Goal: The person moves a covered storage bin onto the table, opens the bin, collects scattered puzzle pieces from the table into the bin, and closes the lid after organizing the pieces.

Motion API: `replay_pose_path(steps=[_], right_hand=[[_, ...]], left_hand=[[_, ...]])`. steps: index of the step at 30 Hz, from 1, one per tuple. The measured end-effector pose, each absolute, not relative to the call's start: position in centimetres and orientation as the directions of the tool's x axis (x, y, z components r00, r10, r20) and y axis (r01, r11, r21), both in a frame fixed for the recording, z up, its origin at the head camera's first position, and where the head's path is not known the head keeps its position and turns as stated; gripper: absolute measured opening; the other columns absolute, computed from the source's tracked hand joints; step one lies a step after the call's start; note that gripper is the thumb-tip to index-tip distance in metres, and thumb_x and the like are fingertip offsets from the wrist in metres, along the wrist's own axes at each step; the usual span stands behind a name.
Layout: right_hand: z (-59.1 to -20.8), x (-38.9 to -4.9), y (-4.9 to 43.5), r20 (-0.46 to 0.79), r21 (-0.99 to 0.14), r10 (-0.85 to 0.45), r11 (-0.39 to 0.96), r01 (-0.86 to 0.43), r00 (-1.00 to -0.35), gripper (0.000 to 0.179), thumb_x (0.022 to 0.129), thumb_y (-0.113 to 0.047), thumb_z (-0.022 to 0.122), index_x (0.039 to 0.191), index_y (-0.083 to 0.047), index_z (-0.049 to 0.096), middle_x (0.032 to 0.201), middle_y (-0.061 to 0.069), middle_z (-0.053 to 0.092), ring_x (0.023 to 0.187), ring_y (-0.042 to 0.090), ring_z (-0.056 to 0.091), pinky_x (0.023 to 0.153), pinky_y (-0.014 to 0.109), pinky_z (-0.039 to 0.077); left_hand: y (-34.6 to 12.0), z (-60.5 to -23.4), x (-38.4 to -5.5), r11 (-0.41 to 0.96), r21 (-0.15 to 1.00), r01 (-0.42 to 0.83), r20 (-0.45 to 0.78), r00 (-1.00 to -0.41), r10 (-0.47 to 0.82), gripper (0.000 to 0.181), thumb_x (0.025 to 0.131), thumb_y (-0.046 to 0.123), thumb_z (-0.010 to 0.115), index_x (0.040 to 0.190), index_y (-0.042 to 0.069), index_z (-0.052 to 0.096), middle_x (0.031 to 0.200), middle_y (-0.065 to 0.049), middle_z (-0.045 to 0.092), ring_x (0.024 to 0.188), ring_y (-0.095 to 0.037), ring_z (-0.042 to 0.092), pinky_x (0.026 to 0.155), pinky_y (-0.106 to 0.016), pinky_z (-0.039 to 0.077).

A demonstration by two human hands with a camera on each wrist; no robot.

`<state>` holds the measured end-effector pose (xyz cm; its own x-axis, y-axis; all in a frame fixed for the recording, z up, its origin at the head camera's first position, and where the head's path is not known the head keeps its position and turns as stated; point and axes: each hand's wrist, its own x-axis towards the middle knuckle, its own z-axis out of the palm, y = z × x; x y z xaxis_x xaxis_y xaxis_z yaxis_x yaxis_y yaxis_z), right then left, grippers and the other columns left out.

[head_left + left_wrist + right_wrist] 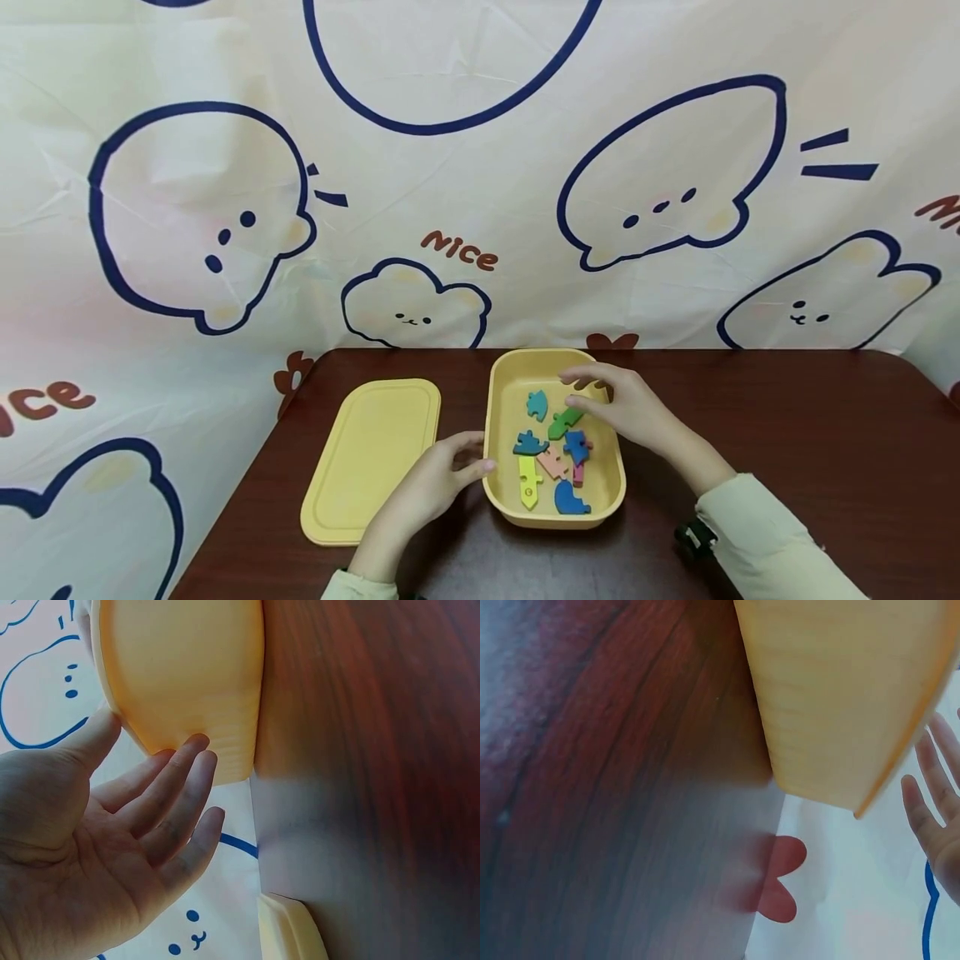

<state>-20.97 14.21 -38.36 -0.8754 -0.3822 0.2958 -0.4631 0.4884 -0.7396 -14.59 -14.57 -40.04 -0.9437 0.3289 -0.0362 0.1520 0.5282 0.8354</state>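
A pale yellow tub (555, 521) with rounded corners stands on the table and holds several loose puzzle pieces. My left hand (438, 479) is at its left side. In the left wrist view, the fingertips (196, 742) rest against the outer wall and the thumb reaches the rim. Over the tub's right rim, my right hand (626, 404) reaches in with fingers spread, its thumb tip beside a green piece (561, 423). Around that lie a teal piece (536, 405), a dark blue-green piece (529, 443), a blue piece (576, 447), an orange-pink piece (553, 463) and a yellow piece (528, 483).
A yellow lid (375, 458) lies flat on the dark wood table (795, 450), left of the tub. Another blue piece (572, 500) sits at the tub's near end, close to a pink piece (578, 475). Behind the table hangs a printed white cloth (525, 192).
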Motion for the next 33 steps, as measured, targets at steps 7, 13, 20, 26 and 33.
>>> replay_pose_path(steps=[7,13,20,26,33], right_hand=[[-38.0,-20.0,15.2,0.311,-0.73,-0.328,0.518,-0.446,-0.892,0.034,0.091,-0.021,0.075,0.122,-0.01,0.069,0.115,0.002,0.068,0.105,0.023,0.06,0.097,0.056,0.045],[-37.5,-19.0,15.9,0.337,-0.713,-0.312,0.531,-0.457,-0.888,0.032,0.09,-0.02,0.075,0.121,-0.014,0.07,0.115,-0.001,0.068,0.103,0.023,0.06,0.092,0.052,0.05],[-37.6,-18.1,17.5,0.381,-0.693,-0.273,0.548,-0.468,-0.884,0.031,0.091,-0.021,0.074,0.121,-0.02,0.069,0.114,-0.006,0.067,0.1,0.016,0.061,0.089,0.031,0.051],[-37.7,-16.9,18.9,0.395,-0.669,-0.252,0.581,-0.465,-0.883,0.031,0.091,-0.024,0.074,0.122,-0.019,0.069,0.116,-0.009,0.067,0.107,0.007,0.059,0.091,0.025,0.048],[-38.1,-15.7,20.5,0.432,-0.644,-0.225,0.601,-0.474,-0.873,0.033,0.089,-0.019,0.076,0.121,-0.026,0.069,0.115,-0.01,0.068,0.103,0.003,0.06,0.088,0.012,0.041]], left_hand=[[-14.6,-40.0,-14.7,0.526,0.837,0.15,-0.037,-0.944,0.328,0.043,0.096,0.02,0.067,0.132,-0.002,0.058,0.12,-0.015,0.065,0.107,-0.031,0.064,0.085,-0.041,0.054],[-14.6,-39.9,-14.8,0.522,0.84,0.15,-0.036,-0.944,0.329,0.043,0.096,0.019,0.067,0.132,-0.002,0.058,0.117,-0.015,0.065,0.106,-0.031,0.064,0.085,-0.041,0.054],[-14.5,-40.0,-14.8,0.52,0.842,0.143,-0.032,-0.949,0.313,0.047,0.095,0.017,0.069,0.135,-0.002,0.055,0.116,-0.014,0.066,0.102,-0.027,0.064,0.085,-0.041,0.053],[-14.3,-40.1,-14.7,0.506,0.853,0.129,-0.038,-0.951,0.306,0.051,0.094,0.016,0.069,0.137,-0.003,0.051,0.116,-0.015,0.066,0.099,-0.024,0.063,0.085,-0.04,0.053],[-14.4,-40.0,-14.6,0.5,0.856,0.133,-0.033,-0.95,0.309,0.05,0.094,0.016,0.069,0.137,-0.004,0.051,0.116,-0.016,0.065,0.1,-0.025,0.064,0.086,-0.041,0.053]])
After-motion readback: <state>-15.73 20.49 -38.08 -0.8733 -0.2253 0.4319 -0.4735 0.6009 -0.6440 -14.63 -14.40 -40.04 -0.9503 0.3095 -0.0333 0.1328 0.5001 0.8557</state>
